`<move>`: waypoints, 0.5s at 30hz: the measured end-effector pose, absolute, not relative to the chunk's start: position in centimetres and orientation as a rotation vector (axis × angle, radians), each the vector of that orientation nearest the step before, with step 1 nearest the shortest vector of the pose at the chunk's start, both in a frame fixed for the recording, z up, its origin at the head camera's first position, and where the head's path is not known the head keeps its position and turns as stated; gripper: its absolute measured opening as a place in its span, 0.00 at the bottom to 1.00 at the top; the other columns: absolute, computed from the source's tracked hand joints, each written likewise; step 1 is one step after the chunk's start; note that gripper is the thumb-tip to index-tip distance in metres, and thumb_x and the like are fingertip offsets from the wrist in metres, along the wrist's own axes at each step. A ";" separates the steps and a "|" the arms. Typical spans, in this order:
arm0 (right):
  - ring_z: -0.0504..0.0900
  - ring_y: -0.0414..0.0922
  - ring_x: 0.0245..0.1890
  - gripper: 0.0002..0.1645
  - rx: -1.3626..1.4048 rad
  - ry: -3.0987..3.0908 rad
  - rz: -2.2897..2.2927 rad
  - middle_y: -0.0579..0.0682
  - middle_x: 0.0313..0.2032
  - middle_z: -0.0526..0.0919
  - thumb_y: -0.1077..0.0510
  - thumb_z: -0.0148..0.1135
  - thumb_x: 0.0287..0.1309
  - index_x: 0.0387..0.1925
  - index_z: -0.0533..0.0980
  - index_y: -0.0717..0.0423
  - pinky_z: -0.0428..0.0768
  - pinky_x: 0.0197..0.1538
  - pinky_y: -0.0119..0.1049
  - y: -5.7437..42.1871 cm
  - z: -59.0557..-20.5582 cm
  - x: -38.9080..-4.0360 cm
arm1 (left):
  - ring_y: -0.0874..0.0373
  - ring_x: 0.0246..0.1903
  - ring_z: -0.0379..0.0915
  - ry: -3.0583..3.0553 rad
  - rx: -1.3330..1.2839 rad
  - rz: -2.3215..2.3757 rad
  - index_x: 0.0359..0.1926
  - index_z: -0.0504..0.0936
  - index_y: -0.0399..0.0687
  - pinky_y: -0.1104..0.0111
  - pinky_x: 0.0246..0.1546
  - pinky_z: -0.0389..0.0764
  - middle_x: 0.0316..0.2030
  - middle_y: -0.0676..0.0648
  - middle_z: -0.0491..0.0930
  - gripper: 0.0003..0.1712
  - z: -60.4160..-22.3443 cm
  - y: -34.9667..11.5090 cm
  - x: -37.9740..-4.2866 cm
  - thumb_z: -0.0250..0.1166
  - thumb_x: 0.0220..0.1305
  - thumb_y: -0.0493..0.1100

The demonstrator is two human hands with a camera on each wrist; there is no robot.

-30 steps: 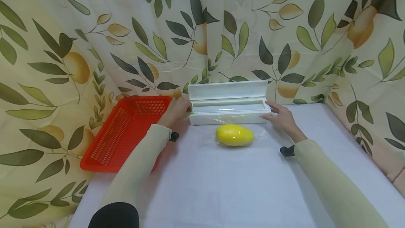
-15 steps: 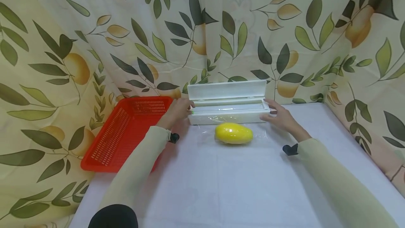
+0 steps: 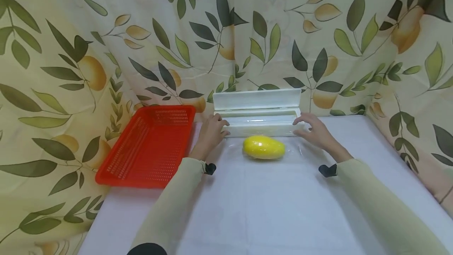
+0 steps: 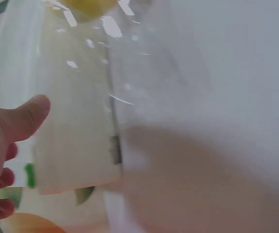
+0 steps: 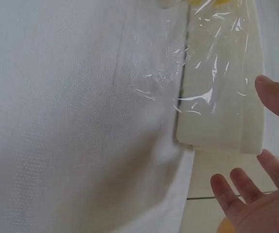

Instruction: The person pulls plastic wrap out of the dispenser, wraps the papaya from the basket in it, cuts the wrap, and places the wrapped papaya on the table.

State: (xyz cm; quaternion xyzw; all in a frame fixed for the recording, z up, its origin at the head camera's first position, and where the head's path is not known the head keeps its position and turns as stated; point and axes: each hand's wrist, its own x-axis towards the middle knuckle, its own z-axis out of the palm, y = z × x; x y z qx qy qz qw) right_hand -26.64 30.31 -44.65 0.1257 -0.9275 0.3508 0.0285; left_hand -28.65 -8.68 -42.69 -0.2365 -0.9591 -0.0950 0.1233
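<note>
Head view: yellow fruit (image 3: 263, 147) lies on your worktop (image 3: 269, 207) just in front of the white box (image 3: 262, 130), lid (image 3: 256, 99) raised. Clear film (image 5: 165, 73) shows around the fruit; wrapped over or only beneath, can't tell. Your left hand (image 3: 211, 131) is at the box's left end, thumb and fingers apart; left wrist view shows a green tab (image 4: 30, 175) nearby, probably a cutter slide. Your right hand (image 3: 315, 132) is at the other end, digits also spread, clamped on nothing; contact uncertain. Film crosses the front panel (image 5: 222, 126), wrinkled. Likely best: smooth it first, brace the right end, run the tab level in one stroke, thumbs off its path.
</note>
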 end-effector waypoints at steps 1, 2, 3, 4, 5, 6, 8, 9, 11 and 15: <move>0.54 0.72 0.73 0.16 0.392 -2.863 1.090 0.70 0.75 0.56 0.59 0.68 0.66 0.52 0.77 0.58 0.68 0.64 0.70 30.3 -44.7 -26.5 | 0.50 0.46 0.71 -2.776 -0.681 -0.262 0.50 0.90 0.51 0.61 0.49 0.76 0.45 0.45 0.78 0.16 -43.1 -8.6 -28.6 0.75 0.63 0.49; 0.54 0.72 0.73 0.14 0.395 -2.866 1.095 0.70 0.75 0.56 0.59 0.68 0.66 0.51 0.78 0.58 0.68 0.64 0.69 30.2 -44.6 -26.4 | 0.50 0.46 0.70 -2.754 -0.671 -0.253 0.48 0.90 0.51 0.61 0.49 0.75 0.45 0.46 0.78 0.14 -43.5 -8.6 -28.6 0.75 0.63 0.48; 0.54 0.73 0.73 0.13 0.397 -2.867 1.091 0.70 0.75 0.55 0.59 0.68 0.66 0.49 0.79 0.58 0.69 0.64 0.69 30.1 -44.6 -26.4 | 0.50 0.45 0.70 -2.718 -0.665 -0.239 0.47 0.90 0.51 0.61 0.48 0.75 0.44 0.46 0.78 0.13 -43.8 -8.6 -28.6 0.76 0.62 0.47; 0.55 0.73 0.73 0.11 0.394 -2.867 1.088 0.70 0.75 0.56 0.59 0.68 0.66 0.48 0.79 0.58 0.69 0.64 0.69 30.1 -44.6 -26.3 | 0.50 0.44 0.70 -2.682 -0.663 -0.226 0.45 0.91 0.51 0.61 0.48 0.74 0.43 0.46 0.78 0.11 -44.2 -8.6 -28.7 0.76 0.62 0.46; 0.55 0.73 0.72 0.10 0.393 -2.863 1.084 0.70 0.75 0.56 0.59 0.68 0.66 0.46 0.80 0.58 0.69 0.64 0.69 30.1 -44.6 -26.3 | 0.50 0.43 0.70 -2.644 -0.664 -0.216 0.44 0.91 0.50 0.61 0.46 0.74 0.43 0.46 0.78 0.10 -44.4 -8.6 -28.8 0.76 0.62 0.44; 0.55 0.73 0.72 0.09 0.389 -2.860 1.081 0.70 0.75 0.57 0.59 0.68 0.66 0.45 0.80 0.58 0.69 0.64 0.69 30.1 -44.5 -26.2 | 0.49 0.43 0.71 -2.605 -0.670 -0.209 0.42 0.91 0.50 0.60 0.45 0.74 0.42 0.46 0.78 0.08 -44.7 -8.7 -28.8 0.75 0.62 0.43; 0.56 0.73 0.72 0.07 0.377 -2.858 1.076 0.69 0.74 0.57 0.59 0.67 0.67 0.43 0.81 0.58 0.69 0.64 0.69 30.1 -44.4 -26.2 | 0.48 0.41 0.71 -2.542 -0.684 -0.208 0.40 0.91 0.48 0.60 0.43 0.73 0.40 0.45 0.79 0.05 -45.1 -8.7 -29.0 0.74 0.63 0.41; 0.56 0.73 0.72 0.07 0.373 -2.859 1.073 0.69 0.74 0.58 0.59 0.67 0.67 0.43 0.81 0.58 0.69 0.64 0.69 30.1 -44.4 -26.1 | 0.48 0.40 0.71 -2.520 -0.688 -0.210 0.39 0.91 0.48 0.59 0.43 0.73 0.39 0.45 0.79 0.04 -45.3 -8.7 -29.1 0.74 0.63 0.40; 0.56 0.73 0.72 0.07 0.366 -2.865 1.076 0.69 0.74 0.59 0.58 0.67 0.67 0.43 0.82 0.58 0.69 0.64 0.68 30.2 -44.4 -26.0 | 0.48 0.40 0.71 -2.512 -0.688 -0.237 0.37 0.91 0.46 0.59 0.42 0.73 0.38 0.45 0.79 0.02 -45.5 -8.7 -29.2 0.73 0.64 0.39; 0.57 0.72 0.73 0.09 0.350 -2.874 1.076 0.68 0.74 0.60 0.56 0.67 0.68 0.44 0.82 0.57 0.70 0.64 0.67 30.3 -44.3 -25.8 | 0.48 0.42 0.71 -2.544 -0.673 -0.310 0.37 0.90 0.45 0.59 0.43 0.74 0.38 0.46 0.80 0.02 -45.8 -8.7 -29.2 0.72 0.65 0.38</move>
